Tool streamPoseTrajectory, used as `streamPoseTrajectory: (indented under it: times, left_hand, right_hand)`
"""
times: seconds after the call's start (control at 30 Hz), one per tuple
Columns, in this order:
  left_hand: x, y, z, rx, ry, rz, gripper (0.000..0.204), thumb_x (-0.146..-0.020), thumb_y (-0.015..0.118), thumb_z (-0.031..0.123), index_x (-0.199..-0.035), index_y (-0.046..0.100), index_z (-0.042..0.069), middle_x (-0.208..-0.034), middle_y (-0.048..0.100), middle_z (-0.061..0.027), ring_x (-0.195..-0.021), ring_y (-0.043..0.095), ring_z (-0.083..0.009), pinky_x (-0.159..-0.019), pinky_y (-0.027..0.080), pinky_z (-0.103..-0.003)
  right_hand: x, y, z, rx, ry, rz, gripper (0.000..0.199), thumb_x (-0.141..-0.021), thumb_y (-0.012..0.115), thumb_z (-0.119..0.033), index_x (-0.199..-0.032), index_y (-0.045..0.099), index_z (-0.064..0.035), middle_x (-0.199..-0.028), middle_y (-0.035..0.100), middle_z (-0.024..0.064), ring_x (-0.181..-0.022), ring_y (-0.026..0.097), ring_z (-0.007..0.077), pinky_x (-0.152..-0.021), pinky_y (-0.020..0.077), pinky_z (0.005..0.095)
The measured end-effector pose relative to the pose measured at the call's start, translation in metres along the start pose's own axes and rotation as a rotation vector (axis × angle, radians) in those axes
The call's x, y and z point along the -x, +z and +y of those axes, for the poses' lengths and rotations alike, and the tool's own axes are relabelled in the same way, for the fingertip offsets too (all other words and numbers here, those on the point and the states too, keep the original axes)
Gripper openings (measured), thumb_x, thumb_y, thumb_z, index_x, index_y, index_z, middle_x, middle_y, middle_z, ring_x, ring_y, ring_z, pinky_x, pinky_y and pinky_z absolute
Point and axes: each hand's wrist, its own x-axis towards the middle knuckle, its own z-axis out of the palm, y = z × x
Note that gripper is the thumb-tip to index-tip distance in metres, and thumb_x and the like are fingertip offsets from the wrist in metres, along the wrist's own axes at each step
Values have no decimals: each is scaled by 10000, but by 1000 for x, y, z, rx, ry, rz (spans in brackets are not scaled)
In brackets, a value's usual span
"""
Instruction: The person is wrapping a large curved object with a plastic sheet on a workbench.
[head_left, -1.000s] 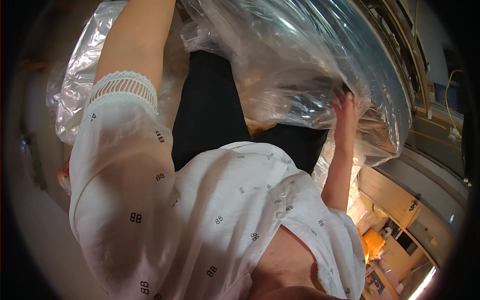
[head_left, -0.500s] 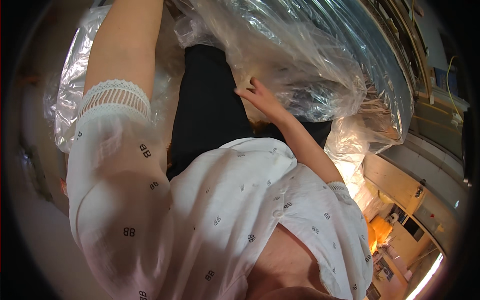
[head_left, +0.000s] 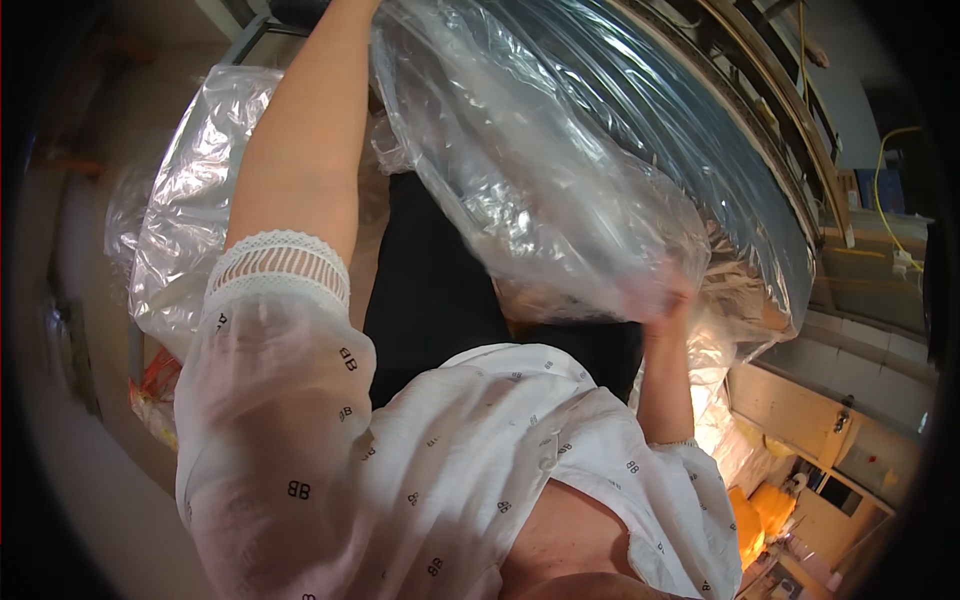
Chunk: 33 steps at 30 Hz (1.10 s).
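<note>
A large, crinkled sheet of clear plastic film (head_left: 560, 200) spreads over my lap and the surface beyond it. My right hand (head_left: 660, 295) is at its near right edge, above my black-clad thigh. Motion smears its fingers and the film partly veils them, so I cannot tell whether they grip it. My left arm reaches far forward beside the film, and its hand lies beyond the upper edge of the picture. More clear plastic (head_left: 215, 160) hangs in shiny folds to the left of that arm.
Long wooden and metal rails (head_left: 770, 120) curve along the far right. A yellow cable (head_left: 883, 165) hangs past them. Lower right are a wooden cabinet (head_left: 780, 395) and an orange object (head_left: 765, 515). A red plastic bag (head_left: 155, 385) lies at the left.
My right hand has moved right and nearer to me, from bare above my lap to the film's edge. The film now extends further over my lap. My left arm has shifted slightly right.
</note>
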Motion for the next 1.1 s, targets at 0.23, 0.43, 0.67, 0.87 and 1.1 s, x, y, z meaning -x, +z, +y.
streamPoseTrajectory:
  times: [0.23,0.43,0.67,0.87,1.1]
  left_hand:
    - [-32,7,-60,-503,316,238,200,-798,563,256,-848,590,64,-866,616,-155,-851,575,-322,-751,441,-384]
    - [-5,29,-9,-233,172,271,189,-804,544,225,-878,606,62,-920,620,-160,-871,578,-310,-761,437,-362]
    - [13,44,0,-224,121,202,272,-721,613,244,-865,639,15,-869,640,-140,-817,607,-262,-759,467,-338]
    - [7,17,-21,23,51,77,188,-742,665,179,-838,622,23,-782,625,-66,-728,580,-169,-687,458,-290]
    - [-11,1,-25,-131,72,-54,216,-732,682,186,-846,639,8,-783,616,-46,-719,549,-132,-678,445,-271]
  right_hand:
    - [21,68,-74,247,-636,513,214,-855,545,-136,-1059,487,-109,-1101,524,47,-916,482,132,-870,363,290]
    - [27,102,59,1022,-26,167,473,-756,668,-183,-1138,457,-1,-1124,549,140,-917,548,170,-786,445,277]
    - [-79,75,81,300,-23,248,470,-806,624,-352,-1151,490,-61,-1135,511,64,-1084,456,173,-910,385,319]
    - [-49,105,-19,-508,-235,-172,313,-893,471,-326,-1101,543,-103,-1264,463,89,-1219,392,255,-974,359,465]
    - [-27,73,-1,89,323,-356,450,-909,438,-377,-1119,517,13,-1248,469,190,-1152,464,282,-938,402,400]
